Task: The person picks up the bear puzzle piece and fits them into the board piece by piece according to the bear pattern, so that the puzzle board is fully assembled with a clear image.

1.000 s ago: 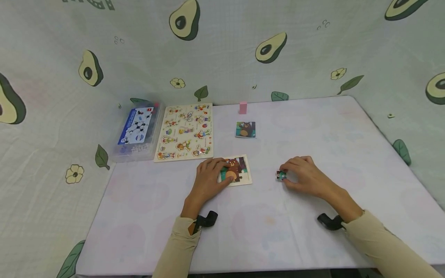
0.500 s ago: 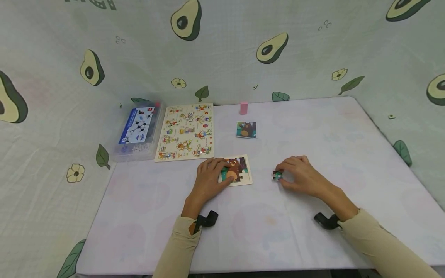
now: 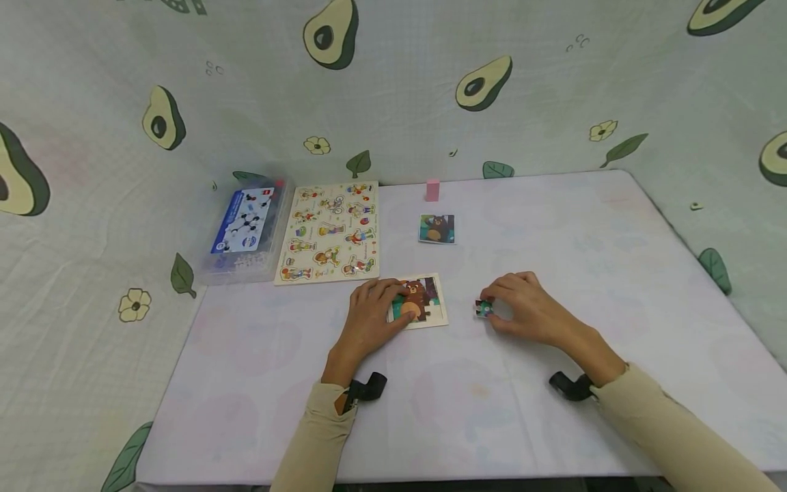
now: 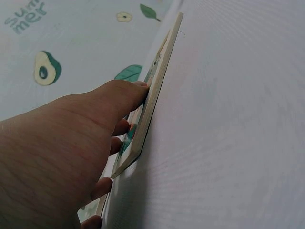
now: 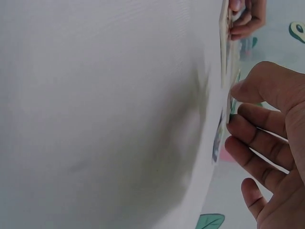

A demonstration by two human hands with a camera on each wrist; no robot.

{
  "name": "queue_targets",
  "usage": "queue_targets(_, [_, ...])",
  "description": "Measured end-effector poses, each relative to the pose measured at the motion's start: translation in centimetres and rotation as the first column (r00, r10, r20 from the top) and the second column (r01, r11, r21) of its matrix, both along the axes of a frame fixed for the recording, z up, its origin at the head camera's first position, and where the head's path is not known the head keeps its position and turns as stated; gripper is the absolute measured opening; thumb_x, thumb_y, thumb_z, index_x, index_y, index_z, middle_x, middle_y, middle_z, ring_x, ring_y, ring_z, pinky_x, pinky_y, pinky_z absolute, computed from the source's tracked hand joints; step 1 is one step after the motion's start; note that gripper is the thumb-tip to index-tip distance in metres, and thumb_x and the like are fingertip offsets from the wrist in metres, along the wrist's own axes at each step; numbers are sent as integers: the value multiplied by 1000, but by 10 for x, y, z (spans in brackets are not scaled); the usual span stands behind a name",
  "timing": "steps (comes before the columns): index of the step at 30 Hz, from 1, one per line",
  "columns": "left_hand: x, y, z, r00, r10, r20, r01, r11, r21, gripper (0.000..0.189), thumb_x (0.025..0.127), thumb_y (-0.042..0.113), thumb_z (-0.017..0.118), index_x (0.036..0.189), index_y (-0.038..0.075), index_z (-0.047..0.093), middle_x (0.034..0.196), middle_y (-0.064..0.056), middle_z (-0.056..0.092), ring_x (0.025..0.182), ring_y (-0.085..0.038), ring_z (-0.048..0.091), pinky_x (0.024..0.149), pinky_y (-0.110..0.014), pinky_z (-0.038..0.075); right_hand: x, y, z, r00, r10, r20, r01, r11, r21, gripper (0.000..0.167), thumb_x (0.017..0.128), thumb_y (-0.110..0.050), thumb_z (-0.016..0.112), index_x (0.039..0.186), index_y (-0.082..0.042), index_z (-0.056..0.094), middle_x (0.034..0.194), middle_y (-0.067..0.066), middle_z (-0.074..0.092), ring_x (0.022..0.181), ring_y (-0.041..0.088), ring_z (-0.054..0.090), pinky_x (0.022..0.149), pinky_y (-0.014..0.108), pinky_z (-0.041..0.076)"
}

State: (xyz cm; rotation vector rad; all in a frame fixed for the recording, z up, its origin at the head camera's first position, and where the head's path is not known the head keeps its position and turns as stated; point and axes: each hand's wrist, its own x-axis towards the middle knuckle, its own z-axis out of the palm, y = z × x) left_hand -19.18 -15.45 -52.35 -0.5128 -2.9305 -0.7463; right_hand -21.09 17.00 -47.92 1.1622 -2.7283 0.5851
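Observation:
My left hand (image 3: pixel 371 311) rests on the left part of a small wooden puzzle board (image 3: pixel 437 316) with a brown bear picture. In the left wrist view, the thumb (image 4: pixel 128 93) lies on the board's face and other fingertips touch near its edge. To the right of the board, my right hand (image 3: pixel 531 311) pinches a small green-and-dark puzzle piece (image 3: pixel 482 308) between thumb and fingers. In the right wrist view, this puzzle piece (image 5: pixel 229 107) is seen edge-on, its picture mostly hidden. The remaining fingers are spread loosely beside it.
A bear picture card (image 3: pixel 437 229) lies behind the board, with a pink block (image 3: pixel 433 190) beyond it. At the back left are a large board of printed figures (image 3: pixel 332 256) and a clear plastic box (image 3: pixel 267 263). A patterned cloth (image 3: pixel 393 89) hangs behind the table.
My right hand has moved left, carrying the puzzle piece closer to the board. The left hand and the board have stayed in place.

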Motion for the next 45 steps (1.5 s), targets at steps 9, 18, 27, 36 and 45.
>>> queue_targets(9, [-1, 0, -2, 1000, 7, 14, -6, 1000, -19, 46, 93, 52, 65, 130, 25, 60, 143, 2, 50, 136, -27, 34, 112, -52, 22, -6, -13, 5, 999, 47, -15, -47, 999, 3, 29, 80, -18, 79, 107, -8, 73, 104, 2, 69, 101, 22, 60, 92, 48, 36])
queue_targets(18, [-1, 0, 0, 1000, 5, 18, -5, 1000, -10, 45, 93, 53, 65, 129, 26, 61, 142, 2, 50, 136, -28, 34, 112, -53, 21, -8, -23, 5, 999, 38, 18, -38, 999, 18, 29, 80, -19, 78, 108, -10, 73, 105, 1, 69, 102, 21, 59, 93, 48, 36])
queue_targets(27, [-2, 0, -1, 1000, 3, 21, -2, 999, -33, 45, 94, 53, 63, 131, 26, 60, 143, 3, 49, 138, -28, 32, 112, -53, 21, -9, -33, 6, 998, 52, 39, -52, 998, 23, 30, 80, -20, 78, 108, -9, 74, 105, 1, 69, 103, 21, 59, 94, 49, 36])
queue_targets(36, [-2, -1, -1, 1000, 5, 11, -5, 1000, -31, 48, 93, 53, 65, 131, 24, 61, 144, 2, 49, 137, -28, 33, 112, -53, 22, -11, -38, 3, 997, 80, 15, -80, 996, 25, 29, 81, -17, 77, 109, -9, 73, 105, 1, 69, 102, 22, 60, 93, 50, 37])
queue_targets(45, [-2, -1, -2, 1000, 3, 14, -3, 1000, -31, 48, 93, 54, 65, 131, 25, 61, 144, 2, 49, 138, -28, 33, 112, -53, 21, -12, -44, 0, 994, 104, 30, -104, 995, 1, 29, 80, -16, 79, 108, -9, 73, 105, 0, 68, 101, 20, 60, 94, 49, 36])
